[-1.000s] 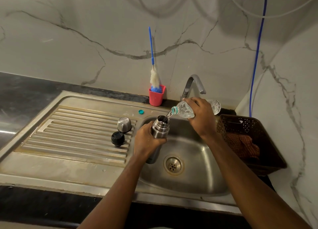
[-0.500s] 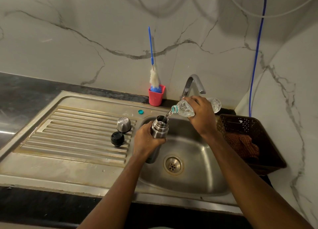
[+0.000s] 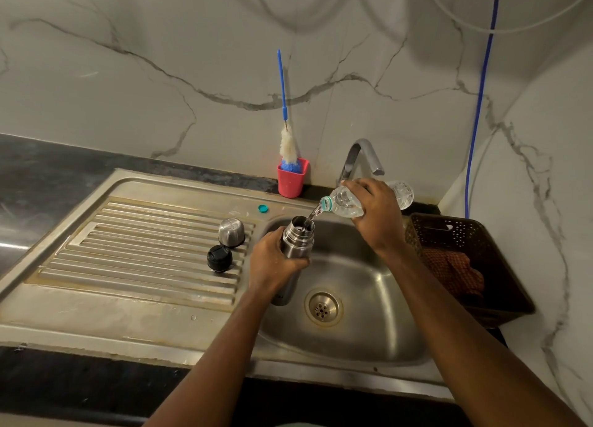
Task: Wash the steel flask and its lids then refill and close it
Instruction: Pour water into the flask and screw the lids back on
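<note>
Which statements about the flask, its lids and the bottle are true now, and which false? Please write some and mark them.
1. The left hand holds the steel flask over the sink. True.
2. The right hand pours water from a plastic bottle into the flask. True.
3. The black lid is screwed on the flask. False: it lies on the draining board, beside the steel lid.
4. The brush lies in the sink. False: it stands in the red cup.
</note>
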